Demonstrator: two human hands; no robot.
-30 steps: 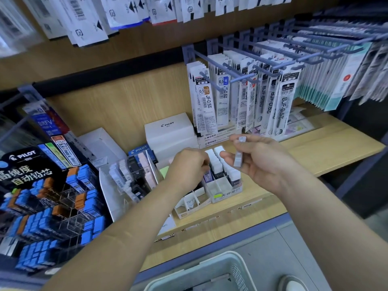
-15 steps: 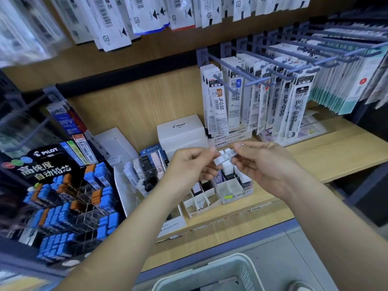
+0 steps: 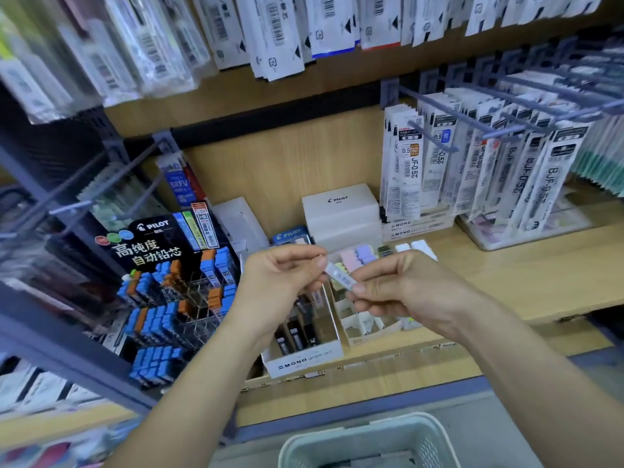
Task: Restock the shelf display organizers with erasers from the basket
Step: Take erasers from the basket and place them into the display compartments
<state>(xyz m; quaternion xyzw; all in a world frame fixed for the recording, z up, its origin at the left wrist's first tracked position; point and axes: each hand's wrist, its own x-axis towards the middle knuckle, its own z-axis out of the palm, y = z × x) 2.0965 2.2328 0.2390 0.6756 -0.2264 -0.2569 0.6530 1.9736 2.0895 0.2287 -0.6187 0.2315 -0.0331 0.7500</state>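
Both hands are up in front of the shelf, at mid-frame.

- Left hand (image 3: 280, 282): thumb and forefinger pinch the upper-left end of a small white stick eraser in a printed paper sleeve (image 3: 341, 276). The other fingers are curled in loosely.
- Right hand (image 3: 405, 288): fingers are grasping the lower-right end of the same eraser.
- The eraser is tilted and held in the air between the two hands. It hangs above the white cardboard divided organizer (image 3: 363, 327) and touches nothing else.
- The organizer sits on the light wooden shelf (image 3: 506, 282), just beside a white MONO-branded carton of dark lead cases (image 3: 304, 361).
- The organizer's back rows hold pastel pink, lilac and yellow block erasers (image 3: 358, 256), with white ones (image 3: 415, 246) to their right.
- Several front compartments show bare white dividers and look unfilled, though the hands hide part of them.
- The pale grey-green plastic basket (image 3: 371, 434) sits below the shelf edge at the bottom of the view. Its contents are dark and blurred, so the remaining stock cannot be counted.

Progress, as a judgement: the task is partly done. The rear slots look stocked and the front slots look open. This eraser is not yet placed. It seems to be getting turned or checked before it goes into a slot. What remains is to seat this piece, then go back to the basket until the empty front cells are full.
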